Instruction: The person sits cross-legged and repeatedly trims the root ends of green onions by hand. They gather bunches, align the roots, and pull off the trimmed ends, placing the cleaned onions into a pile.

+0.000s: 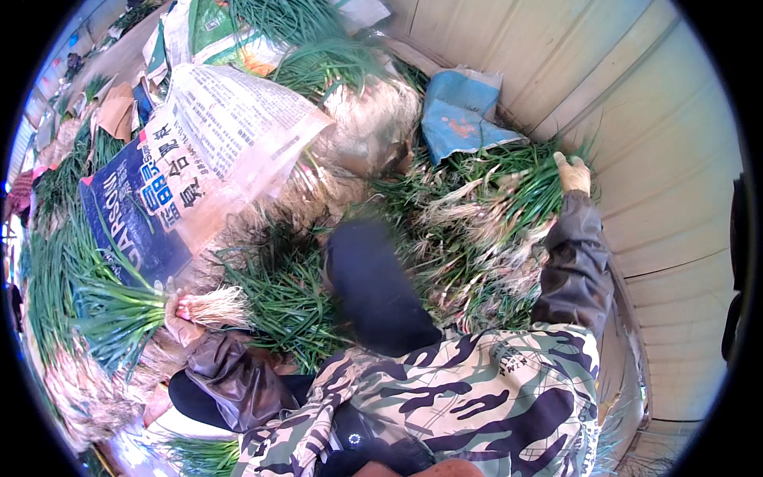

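My left hand (180, 321), in a pale glove, is closed around a bunch of green onions (128, 309). Its leaves fan out to the left, and the whitish roots (222, 306) point right. At the far right my gloved right hand (573, 173) rests at the leaf tops of a loose heap of green onions (477, 220) by the wall. Its fingertips touch the leaves, but whether they grip any is unclear. Within the heap, pale roots and stems lie tangled with green leaves. Both forearms wear brown shiny sleeves.
A printed woven sack (208, 143) covers part of the stacked onions at the upper left. Near the panelled wall (667, 179) lies a blue sack piece (459, 113). More onions with dense roots (89, 393) line the left side. My dark-clad knee (375, 280) juts up between the heaps.
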The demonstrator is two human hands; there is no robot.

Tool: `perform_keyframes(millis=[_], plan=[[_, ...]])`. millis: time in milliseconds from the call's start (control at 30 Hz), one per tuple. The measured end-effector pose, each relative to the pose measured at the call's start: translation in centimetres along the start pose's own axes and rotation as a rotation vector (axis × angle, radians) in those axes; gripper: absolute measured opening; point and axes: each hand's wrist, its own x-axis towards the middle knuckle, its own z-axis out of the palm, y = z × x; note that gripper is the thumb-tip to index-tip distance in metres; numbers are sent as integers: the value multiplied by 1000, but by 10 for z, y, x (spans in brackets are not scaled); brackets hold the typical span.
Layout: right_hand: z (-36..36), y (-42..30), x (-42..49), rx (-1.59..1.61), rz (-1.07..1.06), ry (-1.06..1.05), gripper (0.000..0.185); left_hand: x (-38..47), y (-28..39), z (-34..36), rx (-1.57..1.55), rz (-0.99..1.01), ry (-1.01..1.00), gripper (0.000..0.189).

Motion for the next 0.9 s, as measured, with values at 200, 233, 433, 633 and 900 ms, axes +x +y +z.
perform_keyframes(millis=[200,233,433,633,900], plan=[[63,-94,-102,785,-506,-73,47,-37,32,77,313,97,-46,18],[69,-114,-122,963,-558,-107,46,-37,31,87,308,158,-67,17],[75,-223,-263,1127,-934,-273,41,-30,70,143,254,105,-323,31],[126,-240,-362,1341,-1075,-540,44,-27,6,134,-140,-392,-296,17],[101,-250,-368,1130,-1231,-333,48,-43,-32,104,-520,-176,-272,32]])
